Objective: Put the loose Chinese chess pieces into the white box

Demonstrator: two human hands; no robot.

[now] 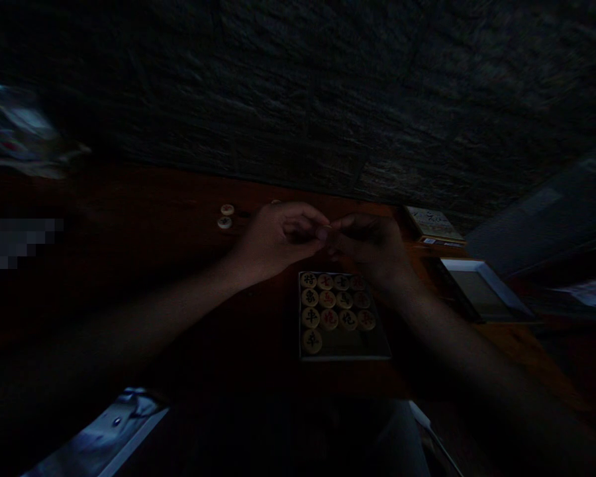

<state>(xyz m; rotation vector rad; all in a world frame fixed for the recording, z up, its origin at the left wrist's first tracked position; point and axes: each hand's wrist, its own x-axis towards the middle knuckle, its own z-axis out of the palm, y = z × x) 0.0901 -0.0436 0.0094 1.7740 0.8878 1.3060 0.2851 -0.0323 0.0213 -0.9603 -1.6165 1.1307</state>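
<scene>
My left hand (273, 235) and my right hand (372, 248) meet fingertip to fingertip above the dark wooden table (189, 199), both closed in a pinch. A tiny pale edge shows between the fingertips; what it belongs to is hidden. Just below my hands lies a shallow open box (357, 344) holding round Chinese chess pieces (329, 320) in rows, with black and red characters facing up. The lowest row has one piece (312, 342) at its left end. Left of my left hand, two loose pieces (225, 216) lie on the table. Another pale piece (276, 201) is partly hidden behind that hand.
At the right lie a printed box (434, 224) and a shallow tray or lid with a white rim (494, 281). A rough stone wall (298, 99) stands behind the table. A clear plastic bag (20, 126) is at far left, a printed picture (104, 430) at lower left. Light is dim.
</scene>
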